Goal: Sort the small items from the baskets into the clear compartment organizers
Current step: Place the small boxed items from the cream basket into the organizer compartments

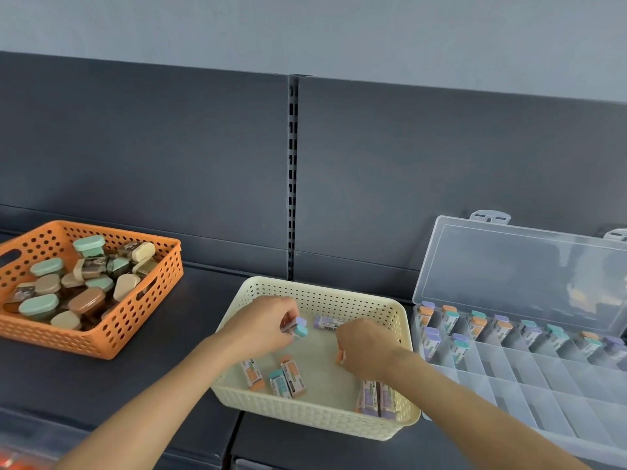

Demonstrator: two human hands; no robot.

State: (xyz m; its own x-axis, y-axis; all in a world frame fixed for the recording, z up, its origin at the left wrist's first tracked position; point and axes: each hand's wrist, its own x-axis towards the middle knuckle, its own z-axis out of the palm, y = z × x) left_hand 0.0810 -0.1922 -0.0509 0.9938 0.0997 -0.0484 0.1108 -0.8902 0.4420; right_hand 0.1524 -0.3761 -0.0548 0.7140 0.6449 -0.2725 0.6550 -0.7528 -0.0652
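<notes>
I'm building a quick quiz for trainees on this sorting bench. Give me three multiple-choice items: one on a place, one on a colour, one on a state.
1. The left hand and right hand reach into: A the orange basket; B the cream basket; C the clear organizer.
2. The far-left basket is: A orange; B blue; C green.
3. The organizer's lid is: A shut; B missing; C open, standing up.
Key: B, both hands are among the erasers in the cream basket; A, its perforated walls are orange; C, the lid leans back behind the compartments.
</notes>
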